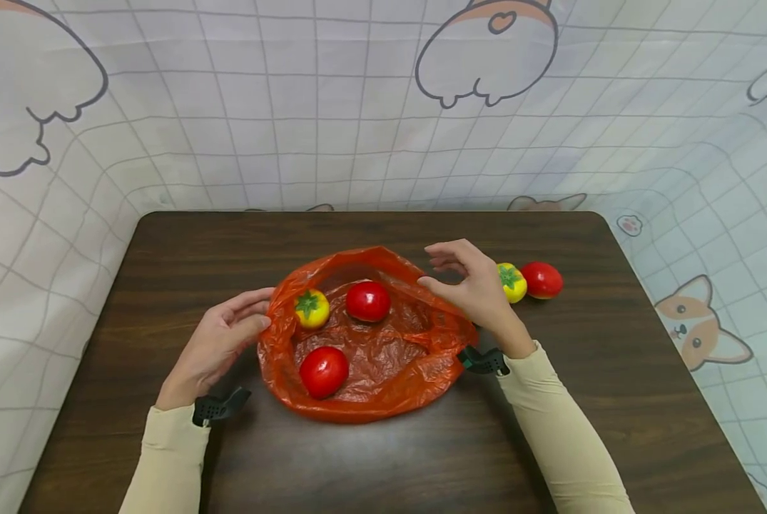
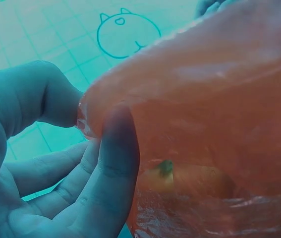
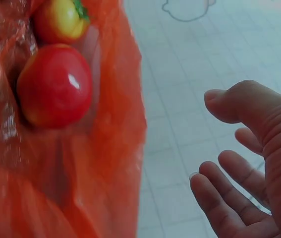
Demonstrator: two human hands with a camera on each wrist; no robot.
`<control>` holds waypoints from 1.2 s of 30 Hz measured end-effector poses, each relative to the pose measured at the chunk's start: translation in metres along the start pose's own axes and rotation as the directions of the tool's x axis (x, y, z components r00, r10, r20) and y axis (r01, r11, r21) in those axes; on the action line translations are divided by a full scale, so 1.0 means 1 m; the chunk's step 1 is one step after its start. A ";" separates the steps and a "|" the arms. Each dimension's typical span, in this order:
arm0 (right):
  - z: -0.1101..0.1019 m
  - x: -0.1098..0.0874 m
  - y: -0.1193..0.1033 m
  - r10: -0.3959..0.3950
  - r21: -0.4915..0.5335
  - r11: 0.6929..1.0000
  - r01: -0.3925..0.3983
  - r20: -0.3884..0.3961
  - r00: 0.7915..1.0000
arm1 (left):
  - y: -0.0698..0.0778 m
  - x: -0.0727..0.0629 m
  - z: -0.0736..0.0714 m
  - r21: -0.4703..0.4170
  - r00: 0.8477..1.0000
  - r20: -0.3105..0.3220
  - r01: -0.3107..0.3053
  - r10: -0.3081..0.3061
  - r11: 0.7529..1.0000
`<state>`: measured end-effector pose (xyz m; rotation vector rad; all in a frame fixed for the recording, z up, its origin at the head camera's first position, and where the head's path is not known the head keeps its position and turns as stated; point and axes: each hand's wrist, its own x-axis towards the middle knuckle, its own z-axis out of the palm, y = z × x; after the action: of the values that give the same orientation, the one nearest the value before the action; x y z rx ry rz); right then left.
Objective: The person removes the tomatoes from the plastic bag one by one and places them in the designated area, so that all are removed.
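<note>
An orange-red plastic bag lies spread open on the table. Inside it are two round red fruits and a yellow fruit with a green leafy top. My left hand pinches the bag's left rim between thumb and fingers; the left wrist view shows the thin film there. My right hand hovers over the bag's right rim with thumb and fingers apart, holding nothing. In the right wrist view, a gap separates that hand from the bag's edge.
Right of the bag, another yellow fruit and another red fruit sit side by side on the dark wooden table, the yellow one partly behind my right hand. A white gridded cloth with cartoon dogs surrounds the table's back and sides.
</note>
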<state>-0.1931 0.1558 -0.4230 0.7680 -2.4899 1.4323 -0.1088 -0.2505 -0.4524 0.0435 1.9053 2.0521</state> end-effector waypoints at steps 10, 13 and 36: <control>0.031 0.008 -0.003 0.048 0.032 0.998 -0.051 0.075 0.996 | 0.002 -0.002 -0.003 0.000 1.000 -0.014 -0.006 0.006 1.000; 0.038 0.009 -0.004 0.053 0.037 0.998 -0.056 0.082 0.995 | 0.002 -0.002 -0.003 0.004 1.000 -0.016 -0.004 0.004 1.000; 0.068 0.006 0.013 0.126 -0.013 0.992 -0.127 0.266 0.956 | 0.001 -0.001 -0.005 0.017 1.000 -0.012 0.010 -0.010 1.000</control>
<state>-0.1979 0.1013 -0.4666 0.8686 -2.7840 1.4611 -0.1094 -0.2561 -0.4520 0.0261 1.9263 2.0341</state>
